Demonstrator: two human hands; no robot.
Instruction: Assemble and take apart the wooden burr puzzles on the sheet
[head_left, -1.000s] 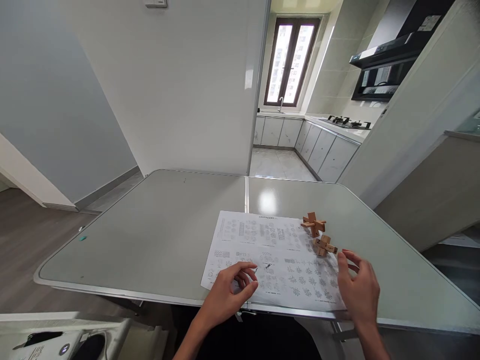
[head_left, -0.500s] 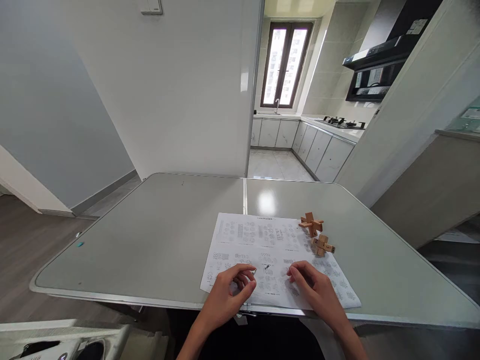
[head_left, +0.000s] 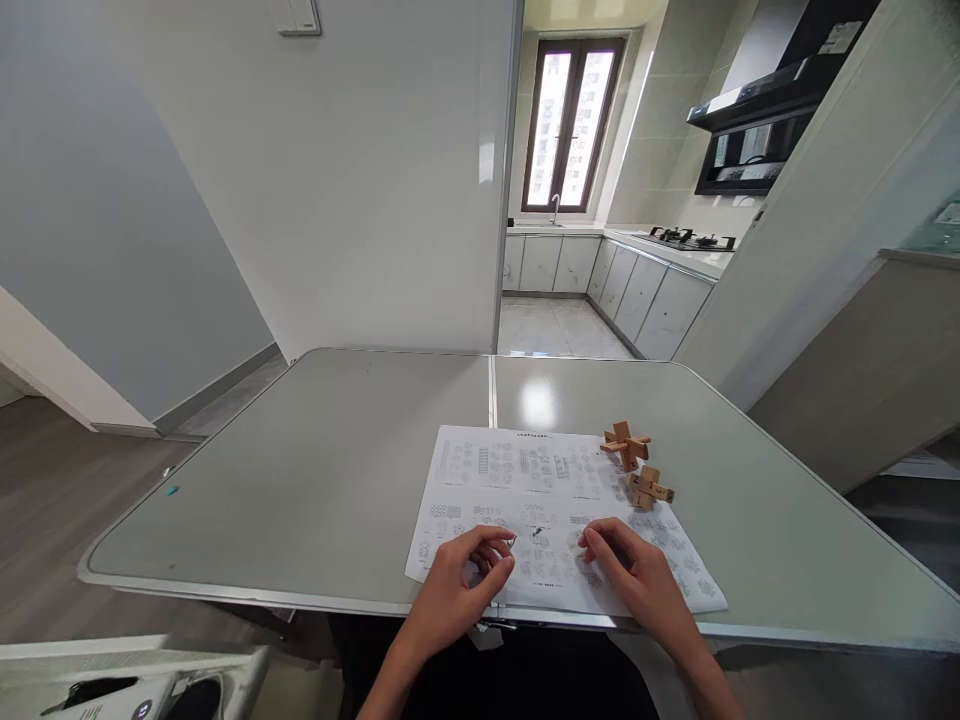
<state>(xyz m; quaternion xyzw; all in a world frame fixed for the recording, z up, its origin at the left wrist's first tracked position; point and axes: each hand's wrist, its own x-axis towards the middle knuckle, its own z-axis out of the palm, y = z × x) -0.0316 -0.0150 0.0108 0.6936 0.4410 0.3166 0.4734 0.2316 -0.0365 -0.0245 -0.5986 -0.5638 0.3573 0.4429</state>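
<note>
My left hand rests at the near edge of a printed sheet, its fingers curved and the thumb apart from the index finger. By its index fingertip shows a small, thin metallic-looking piece, too small to name; it seems to lie on the paper. Between my hands a small dark thing lies on the sheet. My right hand hovers or rests over the sheet's right part, fingers loosely bent, with nothing visible in them. Beyond it are two wooden interlocking puzzles, one reddish-brown and one lighter.
The pale table has a metal rim and a seam down its middle. Near its left edge lies a small teal bit. At lower left stands a white appliance. A doorway opens to a kitchen with a window.
The camera view has shifted slightly, so the table and things appear a little to the right. Both hands keep nearly the same pose over the sheet.
</note>
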